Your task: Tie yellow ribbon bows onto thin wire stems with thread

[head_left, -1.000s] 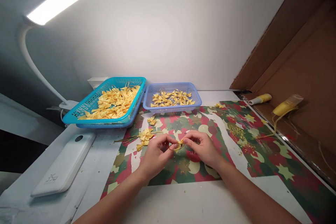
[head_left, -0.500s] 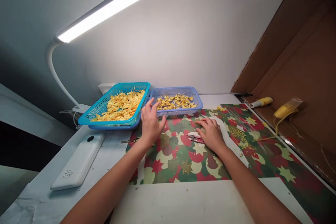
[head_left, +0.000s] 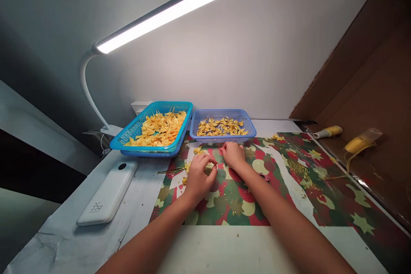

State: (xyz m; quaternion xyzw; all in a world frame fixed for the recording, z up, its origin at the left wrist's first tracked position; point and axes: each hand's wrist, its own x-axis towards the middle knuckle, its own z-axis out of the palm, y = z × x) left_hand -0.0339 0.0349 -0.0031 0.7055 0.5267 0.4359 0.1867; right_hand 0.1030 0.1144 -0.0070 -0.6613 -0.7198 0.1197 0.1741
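My left hand [head_left: 199, 174] rests on the patterned wrapping paper [head_left: 289, 180] with its fingers curled over a small yellow bow [head_left: 209, 166]. My right hand [head_left: 233, 154] lies just beyond it, fingers bent down onto the paper near the blue-violet basket [head_left: 223, 138]; what its fingers hold is hidden. A few loose yellow bows [head_left: 197, 150] lie on the paper to the left of both hands. Small red-handled snips [head_left: 263, 176] lie beside my right forearm.
A turquoise basket [head_left: 141, 142] full of yellow bows stands at the back left, next to the blue-violet basket of bows. A white power bank [head_left: 107, 193] lies at the left. A lamp bar [head_left: 192, 4] hangs overhead. Cardboard wall and yellow ribbon spools [head_left: 358, 142] stand at the right.
My left hand has come back from the basket edge to the loose bows on the paper. My right hand left the snips and moved left, toward the left hand.
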